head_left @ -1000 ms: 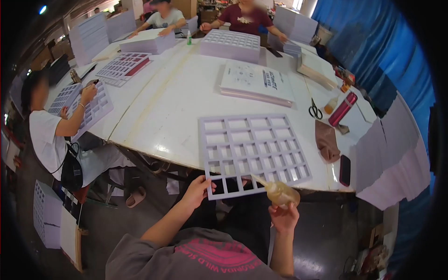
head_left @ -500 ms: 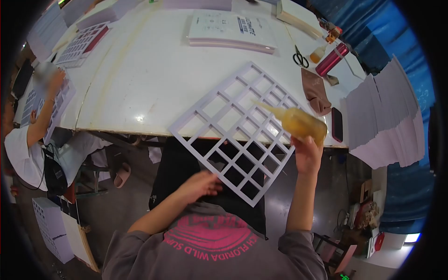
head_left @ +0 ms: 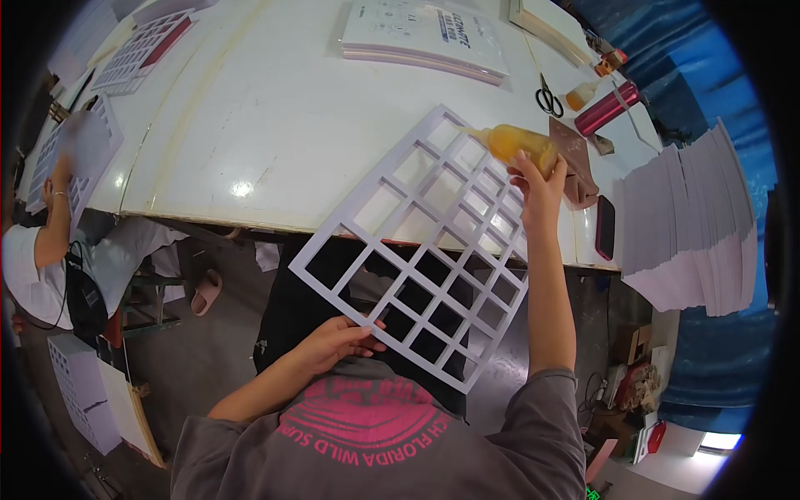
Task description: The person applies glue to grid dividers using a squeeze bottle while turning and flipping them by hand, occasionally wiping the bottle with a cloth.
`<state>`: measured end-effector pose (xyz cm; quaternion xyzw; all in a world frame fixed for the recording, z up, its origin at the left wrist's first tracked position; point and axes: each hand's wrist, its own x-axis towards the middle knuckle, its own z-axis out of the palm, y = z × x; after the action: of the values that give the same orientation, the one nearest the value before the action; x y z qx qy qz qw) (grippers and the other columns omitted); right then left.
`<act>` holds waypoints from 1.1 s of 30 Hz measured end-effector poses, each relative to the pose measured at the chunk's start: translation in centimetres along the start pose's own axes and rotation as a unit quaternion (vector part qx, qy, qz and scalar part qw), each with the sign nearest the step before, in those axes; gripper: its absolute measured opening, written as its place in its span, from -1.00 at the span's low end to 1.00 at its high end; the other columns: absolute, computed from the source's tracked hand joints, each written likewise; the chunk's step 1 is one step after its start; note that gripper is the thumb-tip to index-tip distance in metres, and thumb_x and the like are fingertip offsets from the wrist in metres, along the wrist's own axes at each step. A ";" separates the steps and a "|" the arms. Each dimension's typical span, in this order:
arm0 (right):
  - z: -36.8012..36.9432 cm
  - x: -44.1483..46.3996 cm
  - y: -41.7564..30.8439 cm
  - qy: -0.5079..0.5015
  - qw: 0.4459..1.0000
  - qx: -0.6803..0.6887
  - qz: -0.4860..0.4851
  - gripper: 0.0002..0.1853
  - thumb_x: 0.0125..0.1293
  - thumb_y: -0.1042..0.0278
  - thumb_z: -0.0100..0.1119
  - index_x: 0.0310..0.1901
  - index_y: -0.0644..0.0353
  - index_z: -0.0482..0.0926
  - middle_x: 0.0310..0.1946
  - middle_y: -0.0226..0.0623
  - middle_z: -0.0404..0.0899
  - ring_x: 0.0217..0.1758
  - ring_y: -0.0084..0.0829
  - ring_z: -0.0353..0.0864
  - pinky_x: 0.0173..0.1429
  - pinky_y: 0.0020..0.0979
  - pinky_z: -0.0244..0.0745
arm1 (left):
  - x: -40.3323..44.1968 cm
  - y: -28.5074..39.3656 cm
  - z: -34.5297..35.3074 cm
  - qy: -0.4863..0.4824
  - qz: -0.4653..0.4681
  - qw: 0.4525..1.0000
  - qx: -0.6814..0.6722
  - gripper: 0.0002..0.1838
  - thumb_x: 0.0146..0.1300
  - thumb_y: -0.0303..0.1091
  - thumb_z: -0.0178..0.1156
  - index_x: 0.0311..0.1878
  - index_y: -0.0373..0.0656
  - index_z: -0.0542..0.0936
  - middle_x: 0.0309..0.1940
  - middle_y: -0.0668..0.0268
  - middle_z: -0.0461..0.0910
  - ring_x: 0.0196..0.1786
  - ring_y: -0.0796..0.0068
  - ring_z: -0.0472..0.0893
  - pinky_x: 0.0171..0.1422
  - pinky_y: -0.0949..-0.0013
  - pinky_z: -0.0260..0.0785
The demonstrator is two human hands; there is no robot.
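A white grid frame [head_left: 367, 190] with many square openings lies tilted across the table edge, its near part overhanging my lap. At its lower left border my left hand [head_left: 340, 342] grips the rim, thumb on top and fingers partly hidden underneath. My right hand [head_left: 537, 182] is wrapped around a squeeze bottle [head_left: 518, 145] of amber liquid. The bottle is tipped nearly level, its thin nozzle pointing left over the bars near the frame's far corner. Whether the tip touches a bar, I cannot tell.
On the white table [head_left: 250, 125] are a wrapped book stack [head_left: 425, 37], scissors [head_left: 547, 98], a red flask [head_left: 607, 108], a brown cloth [head_left: 575, 162] and a phone [head_left: 605, 227]. Tall paper stacks [head_left: 687, 225] stand right. A co-worker's hand [head_left: 62, 171] touches another grid at left.
My left hand has taken hold of the frame's rim. The right hand has carried the bottle up and away, toward the far corner. The frame has shifted slightly toward me.
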<state>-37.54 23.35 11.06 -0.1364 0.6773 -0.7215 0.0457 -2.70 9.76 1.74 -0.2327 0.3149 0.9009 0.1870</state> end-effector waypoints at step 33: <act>2.3 5.8 7.5 0.019 0.996 0.080 0.040 -0.43 0.15 0.30 0.32 -0.01 0.36 0.15 -0.26 -0.07 0.45 -0.46 -0.38 0.57 -0.41 -0.47 0.50 | -0.1 0.3 -0.7 -0.003 -0.015 1.000 0.012 -0.60 0.36 -0.20 0.03 0.16 -0.22 0.42 -0.03 0.22 0.53 0.02 0.43 0.54 0.03 0.42 0.34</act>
<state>-43.45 19.12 4.55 -0.0917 0.6229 -0.7735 0.0727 -2.58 9.01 1.42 -0.2321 0.3216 0.8950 0.2041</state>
